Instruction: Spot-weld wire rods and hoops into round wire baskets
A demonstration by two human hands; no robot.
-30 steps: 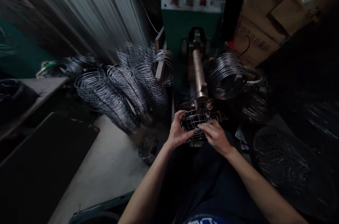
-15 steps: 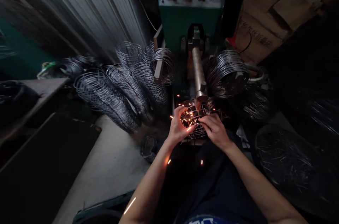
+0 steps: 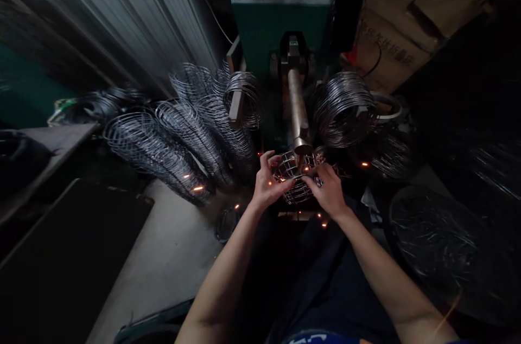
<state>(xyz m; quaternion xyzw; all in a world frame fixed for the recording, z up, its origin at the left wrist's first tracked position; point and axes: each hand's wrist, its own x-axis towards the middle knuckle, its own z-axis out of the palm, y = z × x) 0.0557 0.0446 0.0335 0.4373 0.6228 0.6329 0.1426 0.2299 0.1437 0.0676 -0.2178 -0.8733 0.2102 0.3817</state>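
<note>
A small round wire basket [image 3: 300,193] of crossed metal rods sits between my hands, under the tip of a spot welder's arm [image 3: 298,110]. On its left side, my left hand [image 3: 266,185] grips the rim, thumb reaching inward and fingers curled around the far side. My right hand [image 3: 329,190] pinches the basket's wire from the right, close to the electrode tip. Whether the right fingers also hold a separate piece of wire is too small to tell. A few sparks glow around both hands.
Several bundles of wire rings [image 3: 158,151] lean to the left. A wire coil [image 3: 344,110] hangs right of the welder. The green machine body [image 3: 260,24] carries a panel with a red light. Cardboard boxes [image 3: 394,40] stand behind, and a dark round tub [image 3: 439,241] sits at right.
The green panel light has gone out while the red one stays lit. The spark burst at the basket has thinned to scattered bits. Both hands keep their hold.
</note>
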